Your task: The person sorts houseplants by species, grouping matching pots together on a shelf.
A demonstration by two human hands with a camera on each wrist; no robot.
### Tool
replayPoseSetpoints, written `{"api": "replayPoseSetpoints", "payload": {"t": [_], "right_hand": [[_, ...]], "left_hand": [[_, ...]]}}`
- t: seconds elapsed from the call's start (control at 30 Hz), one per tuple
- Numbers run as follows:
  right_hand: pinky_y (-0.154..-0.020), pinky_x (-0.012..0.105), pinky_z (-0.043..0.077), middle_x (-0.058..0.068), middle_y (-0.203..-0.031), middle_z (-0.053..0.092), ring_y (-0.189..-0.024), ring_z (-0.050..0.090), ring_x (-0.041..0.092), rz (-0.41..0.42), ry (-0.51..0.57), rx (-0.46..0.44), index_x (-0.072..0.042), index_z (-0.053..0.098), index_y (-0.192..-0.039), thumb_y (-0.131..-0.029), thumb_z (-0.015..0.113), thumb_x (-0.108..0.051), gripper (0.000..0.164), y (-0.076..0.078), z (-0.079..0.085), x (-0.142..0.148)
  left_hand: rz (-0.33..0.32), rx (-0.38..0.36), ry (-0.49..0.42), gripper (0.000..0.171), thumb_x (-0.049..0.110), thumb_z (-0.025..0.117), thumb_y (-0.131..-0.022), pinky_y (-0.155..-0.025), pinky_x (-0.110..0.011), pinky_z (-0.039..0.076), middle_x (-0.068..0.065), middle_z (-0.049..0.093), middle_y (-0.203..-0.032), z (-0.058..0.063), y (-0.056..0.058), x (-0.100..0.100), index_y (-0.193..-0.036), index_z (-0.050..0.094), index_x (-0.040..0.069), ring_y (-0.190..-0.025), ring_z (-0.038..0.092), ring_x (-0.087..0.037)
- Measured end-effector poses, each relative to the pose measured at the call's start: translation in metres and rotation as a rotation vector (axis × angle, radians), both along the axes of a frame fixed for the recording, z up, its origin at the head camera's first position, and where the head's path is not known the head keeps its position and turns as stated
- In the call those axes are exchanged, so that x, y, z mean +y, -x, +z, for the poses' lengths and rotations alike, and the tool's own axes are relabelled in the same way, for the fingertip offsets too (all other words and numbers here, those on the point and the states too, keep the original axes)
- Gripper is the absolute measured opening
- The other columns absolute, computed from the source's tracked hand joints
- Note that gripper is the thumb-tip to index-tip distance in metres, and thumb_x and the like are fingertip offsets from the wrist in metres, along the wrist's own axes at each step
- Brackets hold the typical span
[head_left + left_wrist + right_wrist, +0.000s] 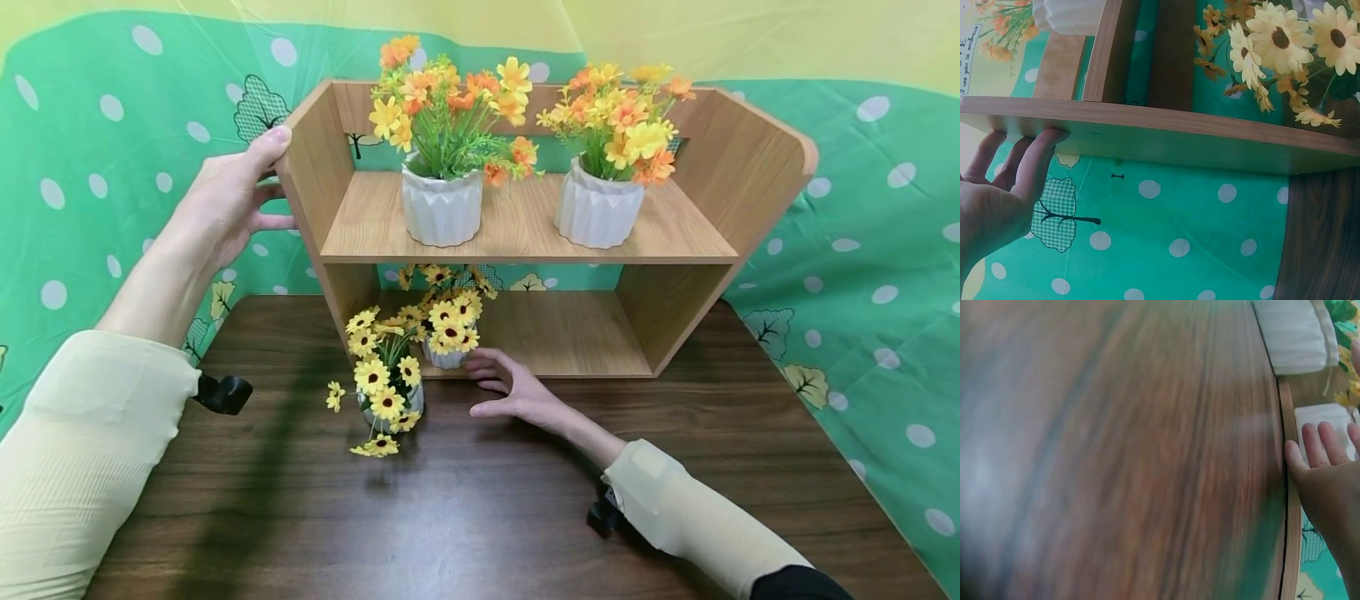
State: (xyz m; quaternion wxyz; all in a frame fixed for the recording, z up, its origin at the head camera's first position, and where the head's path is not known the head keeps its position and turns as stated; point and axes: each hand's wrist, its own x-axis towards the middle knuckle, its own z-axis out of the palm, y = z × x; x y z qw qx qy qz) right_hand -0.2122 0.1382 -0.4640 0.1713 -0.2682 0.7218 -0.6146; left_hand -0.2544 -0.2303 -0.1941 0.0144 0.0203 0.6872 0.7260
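My left hand [236, 187] rests against the left side panel of a wooden two-tier shelf [525, 258], its fingertips on the outer face in the left wrist view. Beside a pot of yellow daisies [446, 360] on the lower tier is my right hand [517, 392], thumb spread from the fingers. The fingertips touch or nearly touch that white pot [1322, 419]; exact contact cannot be told. In front of it, at the lower tier's left front, another pot of yellow daisies [386, 400] stands on the table, its blossoms covering much of the pot.
Two white pots of orange and yellow flowers, one left [442, 204] and one right [600, 204], stand on the upper tier. The shelf sits on a dark wood table [480, 517]. A green dotted cloth [885, 250] hangs behind and at the sides.
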Motion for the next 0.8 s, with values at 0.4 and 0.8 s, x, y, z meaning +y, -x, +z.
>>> {"api": "replayPoseSetpoints", "payload": {"t": [0.4,0.8], "right_hand": [[-0.123,0.043,0.041,0.016,-0.159,0.043,-0.145,0.047,0.034,0.049,-0.02,0.018,-0.004,0.032,-0.158,-0.082,0.086,-0.011,0.093,-0.005,0.002,-0.038],[-0.122,0.043,0.042,0.007,-0.163,0.038,-0.146,0.047,0.029,0.037,-0.048,0.028,-0.017,0.031,-0.161,-0.081,0.089,-0.021,0.099,0.0,-0.003,-0.074]], "left_hand": [[-0.001,-0.003,0.001,0.066,0.049,0.071,-0.094,-0.068,-0.031,0.066,0.0,0.038,-0.157,0.0,0.001,0.0,-0.15,0.052,0.018,-0.133,0.046,-0.027],[-0.003,-0.002,0.0,0.064,0.049,0.071,-0.095,-0.068,-0.031,0.066,0.004,0.037,-0.157,0.0,0.0,-0.001,-0.15,0.053,0.021,-0.135,0.044,-0.027]]}}
